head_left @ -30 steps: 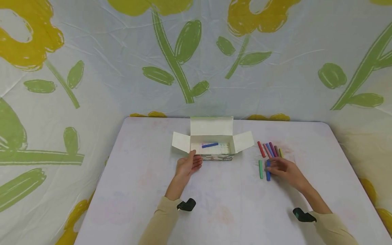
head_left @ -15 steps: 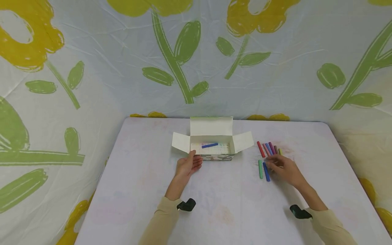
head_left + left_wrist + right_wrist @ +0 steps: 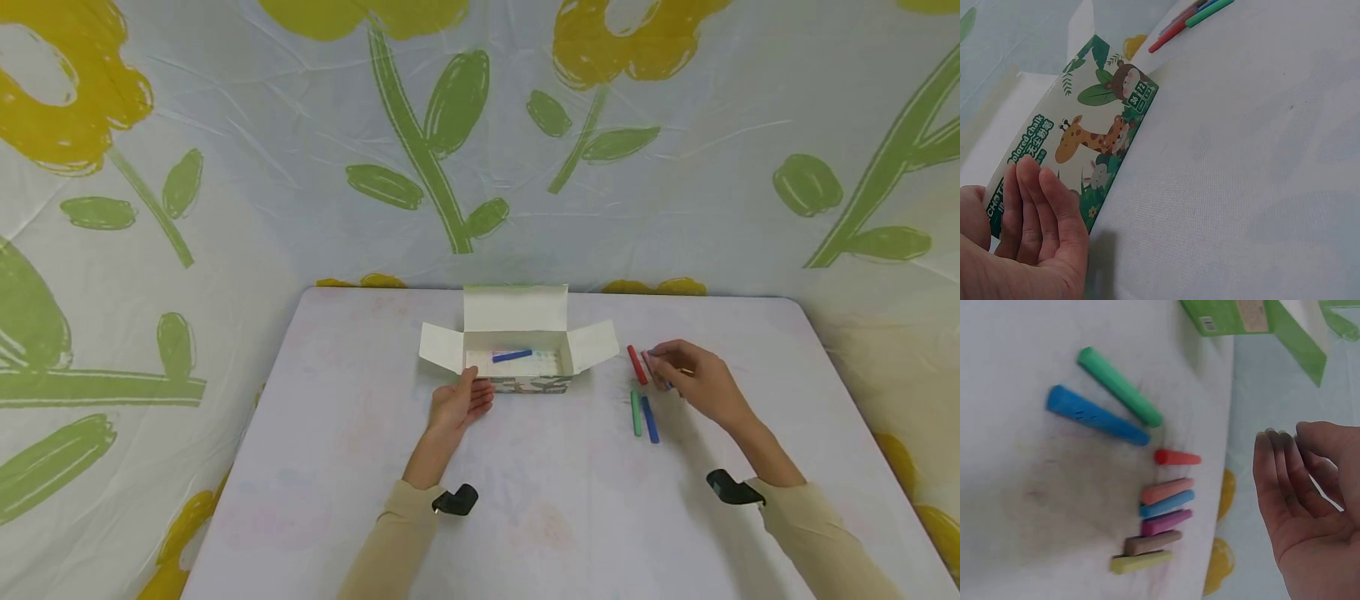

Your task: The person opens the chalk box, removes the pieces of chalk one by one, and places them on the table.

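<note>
My left hand [image 3: 453, 408] is at the front left of an opened colored chalk box [image 3: 536, 386]. Its thumb rests at the rim, while the fingers [image 3: 1035, 212] extend loosely in front of the printed face. Inside lies a blue chalk stick [image 3: 512, 356]. My right hand [image 3: 701, 383] hovers over the chalks to the right, fingertips close together with nothing visible between them. Below and left of it are a green chalk [image 3: 1119, 386] and a blue chalk [image 3: 1097, 417]. Beyond sit red [image 3: 1177, 457], pink, light blue, purple, brown and yellow [image 3: 1141, 562] chalks, partly hidden in the head view.
The box's side flaps [image 3: 592, 345] spread outward and its back flap [image 3: 515, 308] stands up. The white table [image 3: 555, 517] carries faint chalk smudges. A flower-printed cloth [image 3: 285, 167] hangs behind the table's far edge.
My right hand has let go of the blue chalk, now slightly tilted beside the green one, and has moved up over the row of chalks. The left hand has stayed at the box.
</note>
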Demonstrator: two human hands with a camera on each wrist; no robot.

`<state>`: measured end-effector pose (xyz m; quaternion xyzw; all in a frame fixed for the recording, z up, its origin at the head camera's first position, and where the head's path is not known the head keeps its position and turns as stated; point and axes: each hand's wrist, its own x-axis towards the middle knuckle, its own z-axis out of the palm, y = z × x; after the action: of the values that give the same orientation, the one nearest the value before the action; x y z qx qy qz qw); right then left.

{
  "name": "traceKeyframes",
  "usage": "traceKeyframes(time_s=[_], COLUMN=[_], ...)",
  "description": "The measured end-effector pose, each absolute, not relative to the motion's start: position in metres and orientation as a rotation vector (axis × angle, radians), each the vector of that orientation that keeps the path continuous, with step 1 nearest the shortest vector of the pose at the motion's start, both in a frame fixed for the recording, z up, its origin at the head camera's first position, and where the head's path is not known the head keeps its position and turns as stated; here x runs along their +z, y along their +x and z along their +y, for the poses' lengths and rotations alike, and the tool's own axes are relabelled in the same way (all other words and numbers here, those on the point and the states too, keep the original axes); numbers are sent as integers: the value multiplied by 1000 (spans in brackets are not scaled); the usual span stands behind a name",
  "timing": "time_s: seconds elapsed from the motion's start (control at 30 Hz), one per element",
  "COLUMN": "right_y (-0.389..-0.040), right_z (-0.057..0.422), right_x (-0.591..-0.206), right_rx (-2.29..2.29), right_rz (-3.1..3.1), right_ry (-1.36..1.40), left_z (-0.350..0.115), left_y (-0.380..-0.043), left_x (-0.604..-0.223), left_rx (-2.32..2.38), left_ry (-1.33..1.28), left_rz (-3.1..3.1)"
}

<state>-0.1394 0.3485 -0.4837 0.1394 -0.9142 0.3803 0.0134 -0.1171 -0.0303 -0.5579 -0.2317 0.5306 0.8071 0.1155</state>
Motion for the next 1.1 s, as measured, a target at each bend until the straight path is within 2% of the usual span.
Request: traceKeyframes(time_s=[0.2, 0.67, 1.1], right_y=[-150, -175, -194], right_z=[332, 285, 242], right_x=[-464, -436, -454], right_rx=[1168, 1283, 1286], right_rz=[-2820, -2724, -2733], right_ry=[438, 635, 828], left_z=[-30, -31, -31], left_y=[-117, -116, -116], left_x=[-557, -557, -559], left_rx=[2364, 2377, 2386], left_ry=[-691, -680, -680], left_rz=[1548, 1541, 1527])
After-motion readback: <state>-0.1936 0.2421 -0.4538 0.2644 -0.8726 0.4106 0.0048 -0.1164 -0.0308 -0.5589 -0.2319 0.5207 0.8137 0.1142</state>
